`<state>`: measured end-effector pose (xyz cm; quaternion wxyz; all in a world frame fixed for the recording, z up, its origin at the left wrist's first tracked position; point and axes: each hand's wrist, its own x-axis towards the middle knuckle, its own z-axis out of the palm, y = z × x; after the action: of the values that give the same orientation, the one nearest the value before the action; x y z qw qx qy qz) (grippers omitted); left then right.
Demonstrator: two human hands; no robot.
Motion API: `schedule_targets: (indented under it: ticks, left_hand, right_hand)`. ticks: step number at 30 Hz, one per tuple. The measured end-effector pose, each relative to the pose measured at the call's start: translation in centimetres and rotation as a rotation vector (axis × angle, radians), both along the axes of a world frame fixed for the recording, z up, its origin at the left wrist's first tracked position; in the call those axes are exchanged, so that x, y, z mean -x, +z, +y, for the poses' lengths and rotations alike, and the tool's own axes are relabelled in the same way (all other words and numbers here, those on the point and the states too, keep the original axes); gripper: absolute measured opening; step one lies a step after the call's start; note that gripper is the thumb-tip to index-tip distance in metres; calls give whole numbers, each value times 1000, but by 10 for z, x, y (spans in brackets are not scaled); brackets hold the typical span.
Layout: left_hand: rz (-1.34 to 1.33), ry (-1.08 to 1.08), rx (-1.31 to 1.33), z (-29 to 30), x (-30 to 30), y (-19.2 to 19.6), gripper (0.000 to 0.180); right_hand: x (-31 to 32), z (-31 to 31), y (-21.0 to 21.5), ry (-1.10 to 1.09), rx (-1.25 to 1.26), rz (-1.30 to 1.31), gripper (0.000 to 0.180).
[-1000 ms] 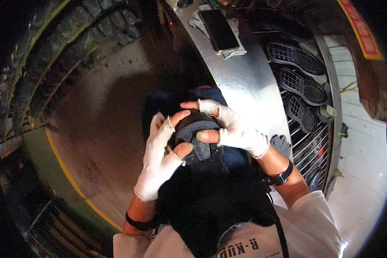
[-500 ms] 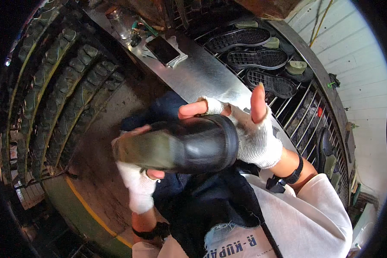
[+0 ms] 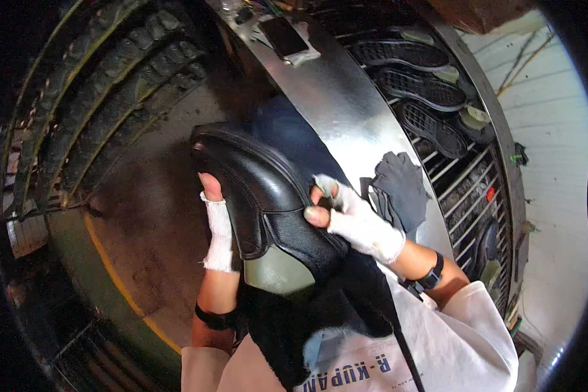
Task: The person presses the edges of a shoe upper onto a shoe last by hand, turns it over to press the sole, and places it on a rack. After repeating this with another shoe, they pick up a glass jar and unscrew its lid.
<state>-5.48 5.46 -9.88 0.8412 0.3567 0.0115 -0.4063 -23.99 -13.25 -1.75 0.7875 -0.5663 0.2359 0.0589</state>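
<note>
Right fingers (image 3: 316, 216) pinch the edge of the black shoe (image 3: 268, 183) at their left. The left hand (image 3: 217, 228) lays its thumb opposite, its hidden fingers' closure unclear; uneven support could twist the shoe loose.

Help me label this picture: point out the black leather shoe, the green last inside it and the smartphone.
Black leather shoe (image 3: 262, 189): head view, on its upper.
Green last (image 3: 277, 271): head view, on its exposed part.
Smartphone (image 3: 283, 37): head view, on its screen.

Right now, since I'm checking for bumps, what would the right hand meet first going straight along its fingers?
The black shoe, which the right hand seems to touch, though depth is unclear.
</note>
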Motion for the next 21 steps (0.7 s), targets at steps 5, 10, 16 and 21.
schedule_targets:
  ticks: [5,10,16,21]
  left_hand:
    - [-169,-54,-41,-4,26,63,105]
    - [-191,-26,72,-27,48,115,107]
    - [-732,123,-388,-7,37,133,107]
    - [-991,90,-185,-28,-26,139,115]
  right_hand:
    - [-39,-16,46,-69,270,-407,90]
    - [-60,-11,78,128,832,-624,95]
    - [-63,18,35,-155,333,-489,86]
    - [-89,11,-2,-102,-932,-113,57]
